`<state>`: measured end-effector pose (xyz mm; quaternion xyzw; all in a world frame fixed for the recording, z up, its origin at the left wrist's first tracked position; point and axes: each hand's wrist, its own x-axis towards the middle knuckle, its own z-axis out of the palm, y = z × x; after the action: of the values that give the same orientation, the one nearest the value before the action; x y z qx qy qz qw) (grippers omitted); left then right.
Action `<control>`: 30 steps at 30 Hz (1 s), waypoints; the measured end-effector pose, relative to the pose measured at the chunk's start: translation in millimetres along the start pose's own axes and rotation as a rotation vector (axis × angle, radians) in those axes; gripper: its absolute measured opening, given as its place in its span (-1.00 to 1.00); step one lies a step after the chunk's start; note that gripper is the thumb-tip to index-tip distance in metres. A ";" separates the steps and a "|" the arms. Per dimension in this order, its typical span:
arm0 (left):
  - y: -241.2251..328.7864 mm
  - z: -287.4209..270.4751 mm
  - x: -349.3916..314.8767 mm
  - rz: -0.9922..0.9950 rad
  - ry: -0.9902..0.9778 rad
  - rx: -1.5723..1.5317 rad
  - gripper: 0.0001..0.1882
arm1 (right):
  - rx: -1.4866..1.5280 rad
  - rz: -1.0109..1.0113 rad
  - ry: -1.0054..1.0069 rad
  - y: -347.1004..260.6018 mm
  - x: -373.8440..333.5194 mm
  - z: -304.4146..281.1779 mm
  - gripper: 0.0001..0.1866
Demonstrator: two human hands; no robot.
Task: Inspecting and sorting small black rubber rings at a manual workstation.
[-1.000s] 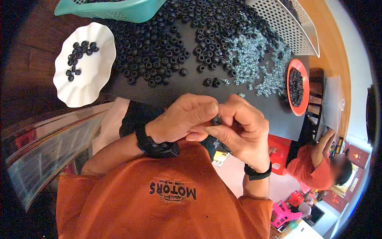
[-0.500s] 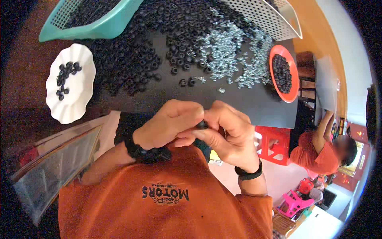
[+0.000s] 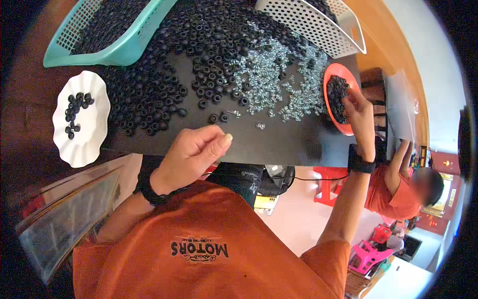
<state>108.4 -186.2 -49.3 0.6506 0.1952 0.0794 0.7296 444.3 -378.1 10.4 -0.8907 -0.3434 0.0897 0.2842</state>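
Note:
My left hand is closed near the table's front edge, thumb pressed along the curled fingers. Whatever lies inside it is hidden. At the right, my right hand reaches into an orange-red dish of small black pieces. Its fingertips are pinched at the heap; anything between them is too small to make out. Ahead of my hands, many black ring-shaped parts are spread over the dark table. Beside them lies a pile of small shiny metal springs or coils.
A white scalloped plate at the left holds several black parts. A teal basket and a white perforated basket stand at the back. Another person in orange sits beyond the right side, near a red stool.
My hands were together over a small black part. Now they are apart: my right hand has moved right into the dish, while the left stays closed, slightly further left.

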 end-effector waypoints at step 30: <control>-16.0 -12.2 -0.3 0.479 -0.035 0.076 -0.70 | -0.313 -1.021 -0.339 -221.0 31.4 190.2 -0.66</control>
<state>101.2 -177.4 -65.9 0.7066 0.0253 0.2314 0.6683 276.4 -139.5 -19.5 -0.6160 -0.7812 0.0304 0.0966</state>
